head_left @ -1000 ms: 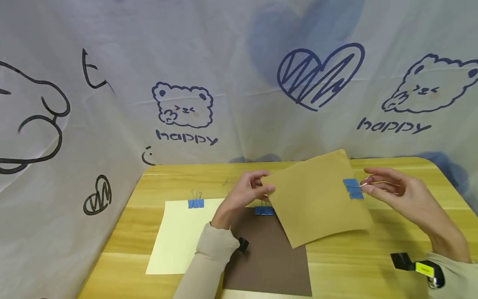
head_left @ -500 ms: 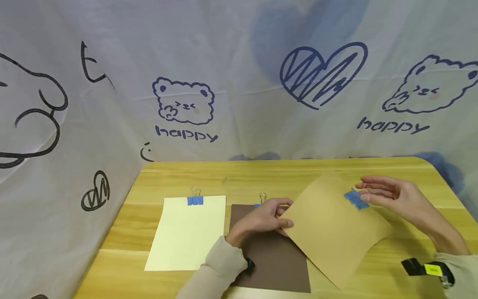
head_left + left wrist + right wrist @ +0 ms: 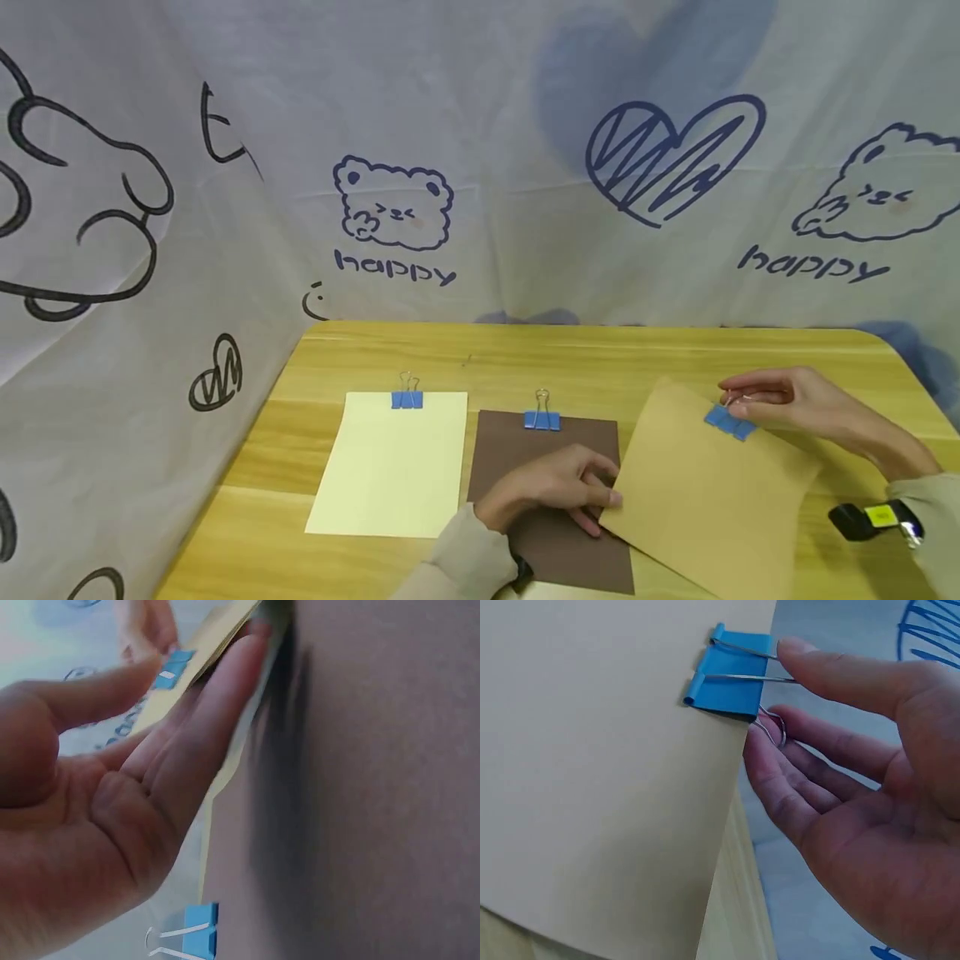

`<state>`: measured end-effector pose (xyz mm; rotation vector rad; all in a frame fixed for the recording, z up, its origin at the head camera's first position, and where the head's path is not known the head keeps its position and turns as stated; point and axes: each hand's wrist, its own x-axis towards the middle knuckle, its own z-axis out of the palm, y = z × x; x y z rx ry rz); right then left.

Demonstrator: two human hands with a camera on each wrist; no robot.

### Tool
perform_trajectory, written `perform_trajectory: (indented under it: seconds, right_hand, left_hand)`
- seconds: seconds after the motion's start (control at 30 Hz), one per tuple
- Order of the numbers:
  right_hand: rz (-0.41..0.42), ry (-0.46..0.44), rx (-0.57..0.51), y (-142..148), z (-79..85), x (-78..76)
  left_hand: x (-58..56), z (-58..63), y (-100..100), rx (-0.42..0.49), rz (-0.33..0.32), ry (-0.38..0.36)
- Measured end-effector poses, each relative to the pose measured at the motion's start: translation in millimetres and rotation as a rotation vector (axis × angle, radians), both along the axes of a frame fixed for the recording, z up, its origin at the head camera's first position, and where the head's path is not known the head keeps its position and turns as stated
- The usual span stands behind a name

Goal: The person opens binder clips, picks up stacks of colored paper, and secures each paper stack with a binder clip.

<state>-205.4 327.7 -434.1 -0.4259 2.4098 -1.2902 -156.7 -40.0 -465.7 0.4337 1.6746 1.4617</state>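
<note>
A tan sheet stack (image 3: 705,500) is held tilted above the right side of the table. My left hand (image 3: 558,483) pinches its left corner, thumb on top and fingers beneath; the left wrist view shows layered edges there. A blue binder clip (image 3: 730,422) sits on the stack's upper right edge. With thumb and fingers, my right hand (image 3: 810,408) holds the clip's wire handles (image 3: 754,679), one on each side of the paper. The clip's blue body lies flat against the tan face in the right wrist view.
Brown paper (image 3: 551,533) with a blue binder clip (image 3: 542,420) lies partly under my left hand. Left of it is pale yellow paper (image 3: 390,467) with another clip (image 3: 407,400). A printed white curtain (image 3: 517,208) stands behind the wooden table (image 3: 255,467).
My left hand has come right and toward me with the stack's corner. The stack has turned counterclockwise and lowered, its clip now at the upper right. My right hand has shifted slightly down.
</note>
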Motion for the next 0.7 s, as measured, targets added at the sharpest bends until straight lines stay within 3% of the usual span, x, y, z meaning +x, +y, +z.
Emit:
perform_trajectory:
  seconds: [0.2,0.33,0.47,0.7]
  right_hand:
    - [0.121,-0.032,-0.033,3,-7.9,-11.8]
    - [0.180,-0.052,-0.064,3,-12.8,-18.2]
    - [0.234,-0.046,-0.067,1,-19.6,-22.7]
    - [0.235,0.000,-0.001,-10,-25.2,-24.8]
  left_hand:
    - [4.3,0.2,-14,0.029,-0.068,-0.054]
    - [4.6,-1.7,-32,0.080,-0.100,-0.027]
    - [5.0,-3.7,-56,0.064,-0.010,0.112]
    - [-0.8,1.5,-115,-0.132,0.213,0.538]
